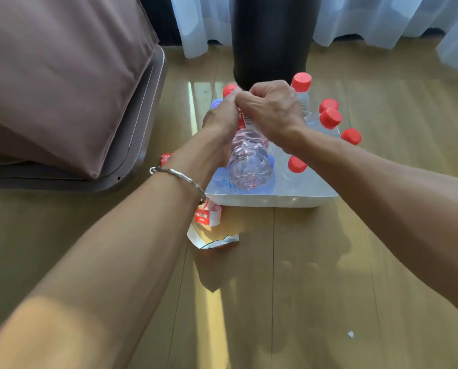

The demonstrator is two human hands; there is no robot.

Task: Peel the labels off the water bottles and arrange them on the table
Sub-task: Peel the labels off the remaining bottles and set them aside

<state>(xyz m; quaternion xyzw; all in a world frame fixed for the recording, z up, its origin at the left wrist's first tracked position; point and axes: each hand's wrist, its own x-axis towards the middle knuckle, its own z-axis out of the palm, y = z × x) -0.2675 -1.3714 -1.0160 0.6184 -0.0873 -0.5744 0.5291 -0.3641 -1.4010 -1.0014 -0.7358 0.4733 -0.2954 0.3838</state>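
A clear water bottle point(249, 161) is held in the air above a white tray point(270, 201), its base toward me. My left hand point(221, 121) grips the bottle from the left side. My right hand point(271, 110) is curled over its upper part, where a red and white label point(241, 121) shows between the two hands. Whether my right fingers pinch the label or the bottle itself is hidden. Several clear bottles with red caps point(329, 118) stand in the tray behind.
Peeled red and white labels point(209, 227) lie on the wooden surface just left of the tray's near corner. A black cylinder point(271, 38) stands behind the tray. A brown cushion on a grey frame point(63, 83) fills the left. White curtains hang at the back.
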